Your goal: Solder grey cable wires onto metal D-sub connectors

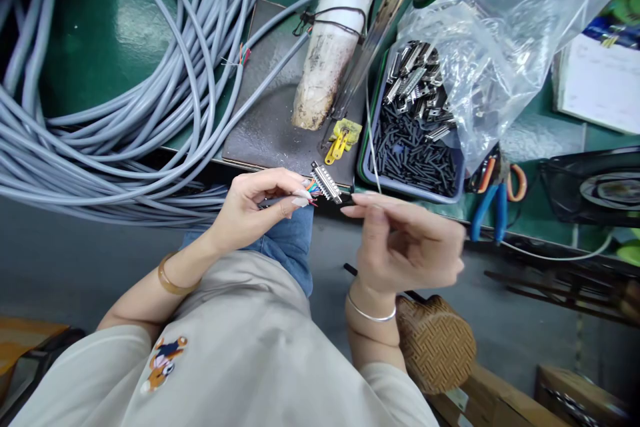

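Observation:
My left hand (260, 207) pinches a bundle of thin coloured wires (313, 191) between thumb and fingertips. These wires meet the back of a metal multi-pin D-sub connector (326, 182), held tilted just beyond the bench's front edge. Close to the connector's right end is my right hand (407, 240), its thumb and forefinger closed together. A small dark bit shows by those fingertips, too small to make out. Above my hands, a yellow clip-like piece (340, 145) rests on a yellow sponge (352, 128) on the dark mat (265, 123).
Grey cables (165, 100) sprawl over the left side. A wrapped white tube (327, 60) slants down over the mat. Right of it, a bin (361, 170) holds black tubing pieces (415, 153) and metal connectors (415, 73) under a plastic bag (520, 33). Blue-handled pliers (490, 210) lie beside it.

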Motion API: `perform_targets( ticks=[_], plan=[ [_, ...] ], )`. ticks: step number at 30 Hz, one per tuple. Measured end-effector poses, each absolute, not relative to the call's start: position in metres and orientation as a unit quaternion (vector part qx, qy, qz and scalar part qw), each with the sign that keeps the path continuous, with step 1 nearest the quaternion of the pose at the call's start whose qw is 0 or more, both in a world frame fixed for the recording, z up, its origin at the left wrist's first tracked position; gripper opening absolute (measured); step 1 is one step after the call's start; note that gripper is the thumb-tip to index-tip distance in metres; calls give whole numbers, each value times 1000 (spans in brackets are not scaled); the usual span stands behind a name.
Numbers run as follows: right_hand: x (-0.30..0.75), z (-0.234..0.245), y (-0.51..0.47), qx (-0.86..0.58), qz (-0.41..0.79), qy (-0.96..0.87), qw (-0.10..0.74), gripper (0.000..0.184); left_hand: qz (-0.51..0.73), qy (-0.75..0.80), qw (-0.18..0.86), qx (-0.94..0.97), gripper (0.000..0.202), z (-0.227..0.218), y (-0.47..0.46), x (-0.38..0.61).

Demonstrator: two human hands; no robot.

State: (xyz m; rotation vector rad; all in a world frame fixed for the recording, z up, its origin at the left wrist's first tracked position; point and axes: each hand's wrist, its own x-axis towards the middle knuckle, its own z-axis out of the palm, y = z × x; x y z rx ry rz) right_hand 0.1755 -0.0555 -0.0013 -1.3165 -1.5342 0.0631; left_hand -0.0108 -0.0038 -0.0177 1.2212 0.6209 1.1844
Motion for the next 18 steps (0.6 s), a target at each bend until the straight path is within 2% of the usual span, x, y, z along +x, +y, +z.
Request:
perform_targets(
  ticks=[3, 8, 13, 18],
  plan=[
    [173, -3, -57, -500, -23, -677, 539, 24, 502, 280, 624, 530, 6, -18, -4, -11],
    [171, 3, -52, -495, 10, -656, 570, 26, 482, 302, 630, 529, 17, -18, -5, -11],
    [171, 5, -51, -499, 37, -641, 582, 25, 496, 288, 599, 559, 11, -20, -5, -12],
    [172, 1, -52, -519, 43, -656, 546, 19, 506, 273, 569, 588, 5, -23, -6, -14]
  ],
)
